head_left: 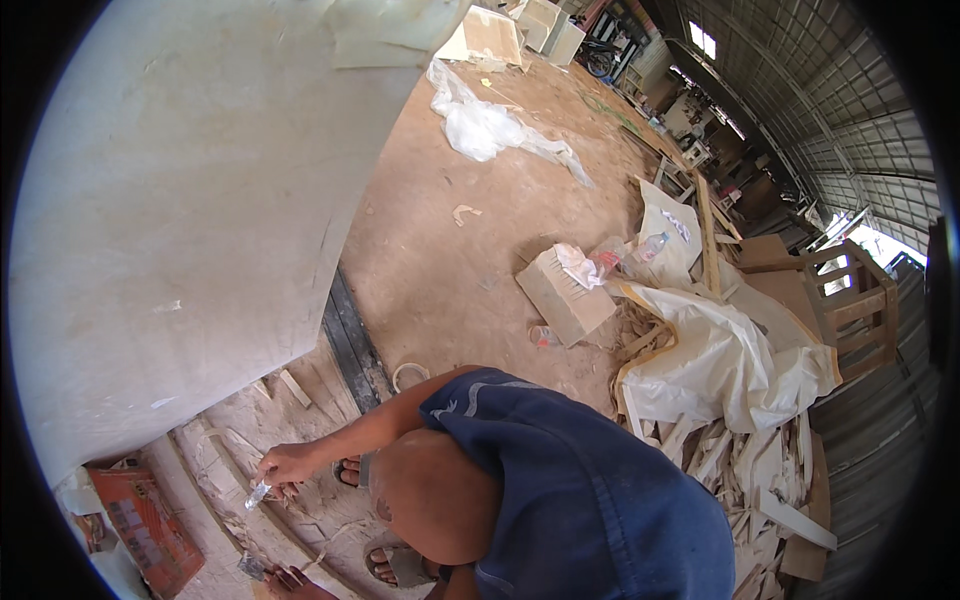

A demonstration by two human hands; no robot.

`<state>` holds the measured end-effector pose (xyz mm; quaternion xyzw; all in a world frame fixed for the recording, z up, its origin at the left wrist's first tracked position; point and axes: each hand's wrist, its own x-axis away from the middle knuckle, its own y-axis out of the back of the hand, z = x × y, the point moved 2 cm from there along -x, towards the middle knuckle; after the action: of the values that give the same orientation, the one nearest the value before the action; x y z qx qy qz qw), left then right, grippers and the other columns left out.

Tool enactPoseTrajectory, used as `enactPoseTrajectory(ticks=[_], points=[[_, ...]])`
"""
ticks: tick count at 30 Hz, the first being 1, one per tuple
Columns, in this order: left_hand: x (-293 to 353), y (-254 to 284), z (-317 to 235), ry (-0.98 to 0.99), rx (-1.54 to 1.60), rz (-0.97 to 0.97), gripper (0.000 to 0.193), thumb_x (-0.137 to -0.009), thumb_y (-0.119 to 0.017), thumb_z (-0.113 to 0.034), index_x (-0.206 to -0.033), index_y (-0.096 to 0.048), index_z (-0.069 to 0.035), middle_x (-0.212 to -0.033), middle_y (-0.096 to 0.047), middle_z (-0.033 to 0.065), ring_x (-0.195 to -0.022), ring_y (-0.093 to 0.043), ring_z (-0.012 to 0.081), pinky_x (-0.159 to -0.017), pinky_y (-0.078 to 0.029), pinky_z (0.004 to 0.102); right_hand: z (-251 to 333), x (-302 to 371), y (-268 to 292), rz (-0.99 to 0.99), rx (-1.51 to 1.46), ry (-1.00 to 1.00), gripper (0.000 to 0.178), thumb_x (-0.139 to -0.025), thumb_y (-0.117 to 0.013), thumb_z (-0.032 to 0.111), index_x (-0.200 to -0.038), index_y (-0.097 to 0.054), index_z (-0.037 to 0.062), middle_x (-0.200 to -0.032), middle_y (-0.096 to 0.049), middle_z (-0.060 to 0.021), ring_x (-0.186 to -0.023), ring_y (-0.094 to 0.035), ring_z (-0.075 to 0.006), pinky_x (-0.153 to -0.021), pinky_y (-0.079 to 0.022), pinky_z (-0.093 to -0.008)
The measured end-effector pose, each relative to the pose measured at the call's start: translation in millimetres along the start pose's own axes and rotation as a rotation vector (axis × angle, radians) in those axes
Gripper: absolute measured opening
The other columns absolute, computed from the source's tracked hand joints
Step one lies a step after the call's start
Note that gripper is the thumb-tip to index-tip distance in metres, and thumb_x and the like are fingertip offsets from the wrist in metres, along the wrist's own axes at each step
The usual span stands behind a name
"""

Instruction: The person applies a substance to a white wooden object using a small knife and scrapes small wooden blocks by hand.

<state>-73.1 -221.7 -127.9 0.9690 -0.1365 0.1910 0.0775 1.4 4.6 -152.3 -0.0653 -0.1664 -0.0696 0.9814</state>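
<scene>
Neither my left hand nor my right hand is in view. Below me another person in a dark blue shirt (600, 490) crouches, leaning over long wooden strips (290, 545) on the dusty ground. One hand (285, 464) of that person is closed on a small, shiny, silvery thing (257, 495) whose kind I cannot make out. At the lower edge a second hand (288, 582), apparently the same person's, is by a small grey block-like thing (252, 567); its forearm is cut off by the picture's edge. Sandals (405, 565) show beside the strips.
A large pale panel (200, 200) fills the upper left. An orange-red box (150, 530) lies at the lower left. To the right are a cardboard box (565, 297), white sheeting (710, 360) and piled wood scraps (765, 480). Clear plastic sheeting (485, 125) lies farther off.
</scene>
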Motion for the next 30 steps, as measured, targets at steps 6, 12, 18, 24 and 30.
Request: enactPoseTrajectory(ticks=[6,12,18,24,30], points=[[0,2,2,-0.007,-0.012,-0.008,0.04,-0.092,-0.048,-0.025,-0.124,-0.049,-0.001,-0.114,-0.057,0.0129,-0.102,-0.055,0.0247,-0.086,-0.044,0.0359,-5,-3,-4,-0.023,-0.045,-0.046,0.022,-0.085,-0.05,0.014,-0.099,-0.06,0.0008,-0.076,-0.068,-0.0054,-0.056,-0.062,-0.01,-0.046,-0.045,-0.0234],[1,6,4,-0.014,-0.022,-0.024,0.04,-0.092,-0.048,-0.025,-0.124,-0.049,-0.001,-0.113,-0.057,0.0128,-0.101,-0.056,0.0243,-0.086,-0.044,0.0356,-7,-9,-8,0.039,0.008,-0.052,0.02,-0.085,-0.05,0.015,-0.09,-0.064,0.0017,-0.074,-0.068,-0.0038,-0.056,-0.062,-0.0099,-0.046,-0.045,-0.0242],[1,8,6,-0.018,-0.039,-0.028,0.04,-0.092,-0.048,-0.024,-0.124,-0.049,-0.001,-0.113,-0.057,0.0126,-0.1,-0.056,0.024,-0.085,-0.045,0.0353,-10,-11,-9,0.007,-0.007,-0.103,0.022,-0.086,-0.051,0.017,-0.091,-0.066,0.0019,-0.073,-0.068,-0.0028,-0.056,-0.062,-0.0091,-0.047,-0.045,-0.0239],[2,8,8,-0.027,-0.06,-0.026,0.04,-0.092,-0.048,-0.024,-0.124,-0.05,-0.001,-0.113,-0.057,0.0125,-0.1,-0.056,0.0237,-0.084,-0.045,0.035,-9,-7,-6,-0.01,0.007,-0.094,0.021,-0.083,-0.054,0.015,-0.094,-0.068,0.0051,-0.074,-0.068,-0.0032,-0.057,-0.063,-0.0106,-0.049,-0.048,-0.0239],[3,10,9,-0.037,-0.076,-0.026,0.039,-0.092,-0.049,-0.024,-0.124,-0.05,-0.002,-0.112,-0.058,0.0124,-0.099,-0.057,0.0233,-0.083,-0.046,0.0347,-9,-8,-8,0.016,-0.004,-0.116,0.018,-0.083,-0.053,0.013,-0.089,-0.067,0.0034,-0.076,-0.068,-0.004,-0.058,-0.062,-0.011,-0.049,-0.048,-0.0246]])
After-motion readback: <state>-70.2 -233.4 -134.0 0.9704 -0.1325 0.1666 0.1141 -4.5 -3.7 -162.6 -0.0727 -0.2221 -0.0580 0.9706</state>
